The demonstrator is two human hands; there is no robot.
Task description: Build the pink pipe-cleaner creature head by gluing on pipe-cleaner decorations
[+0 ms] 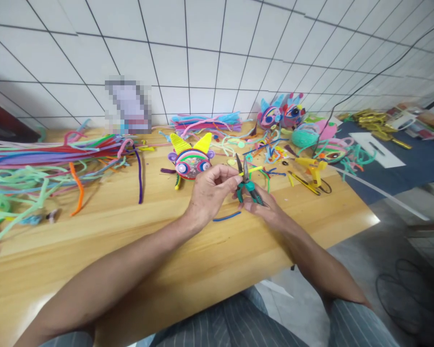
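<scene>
My left hand (211, 193) is closed, pinching a short yellow pipe cleaner (255, 169) between thumb and fingers. In my right hand (263, 206) is a pair of pliers (251, 189) with teal and black handles. Their jaws point up and stand apart, with the yellow pipe cleaner crossing at them; whether they touch it I cannot tell. Just behind my left hand sits a colourful mask-like figure (192, 161) with yellow horns and round eyes. A short blue pipe cleaner (227, 217) lies on the wooden table (159, 270) below my hands.
Many pipe cleaners (50, 159) are heaped at the left, and a bundle (206, 123) lies by the tiled wall. Finished-looking figures (271, 115) stand at the back right. A yellow glue gun (313, 169) and a yellow cutter (304, 183) lie to the right. A cable (383, 70) hangs across the wall.
</scene>
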